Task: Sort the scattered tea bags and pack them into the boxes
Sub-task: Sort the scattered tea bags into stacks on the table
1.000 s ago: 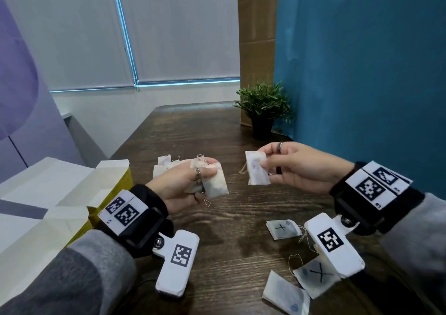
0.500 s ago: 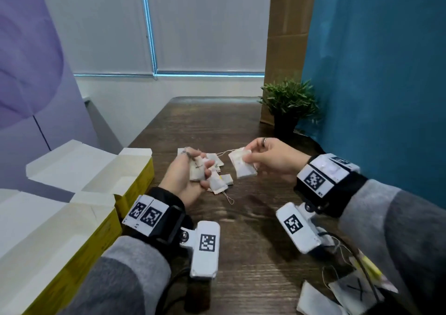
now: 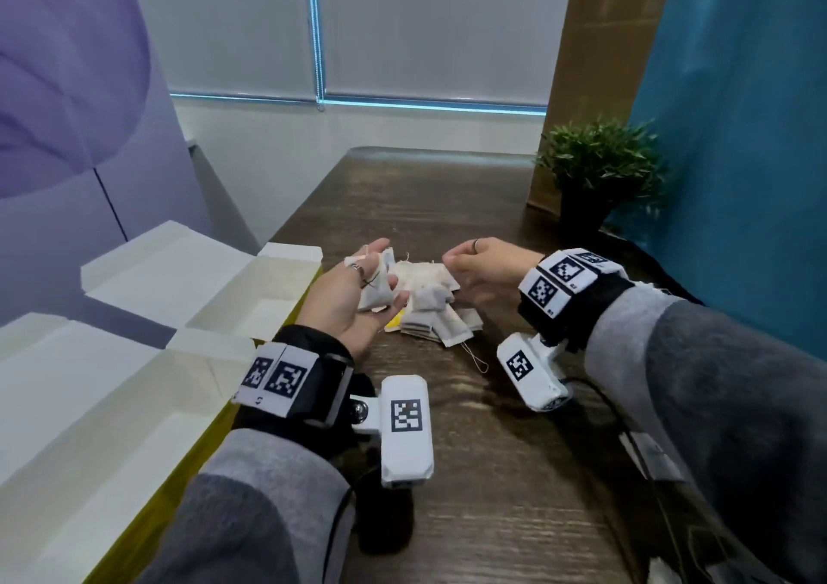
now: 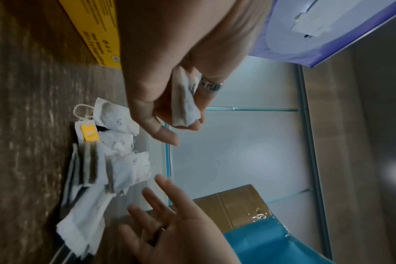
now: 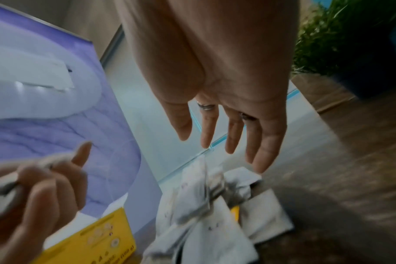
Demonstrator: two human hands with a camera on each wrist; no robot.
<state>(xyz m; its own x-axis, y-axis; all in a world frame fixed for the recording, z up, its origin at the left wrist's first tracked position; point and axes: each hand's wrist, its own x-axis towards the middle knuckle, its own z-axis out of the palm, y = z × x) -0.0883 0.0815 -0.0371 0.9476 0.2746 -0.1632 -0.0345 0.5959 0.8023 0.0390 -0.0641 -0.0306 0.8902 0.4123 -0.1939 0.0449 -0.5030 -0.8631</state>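
My left hand (image 3: 380,272) is palm up and grips a few white tea bags (image 3: 375,290) between thumb and fingers; the left wrist view shows one such bag (image 4: 184,107) pinched under the ringed finger. Just to the right, a pile of tea bags (image 3: 436,312) lies on the dark wooden table (image 3: 492,471); some carry handwritten numbers (image 4: 124,167). My right hand (image 3: 456,263) hovers over the pile's right side, empty. Its fingers (image 5: 232,135) are straight and spread above the bags (image 5: 210,214). Two open yellow boxes (image 3: 179,265) (image 3: 112,404) with white insides stand at the left.
A potted plant (image 3: 595,176) stands at the table's far right against a blue wall. A purple panel rises behind the boxes. A cable runs over the table by my right forearm. Bare tabletop lies between my forearms.
My right hand held a tea bag in both earlier frames; it is now empty above the pile. My left hand still grips its bags. My view has turned left toward the boxes.
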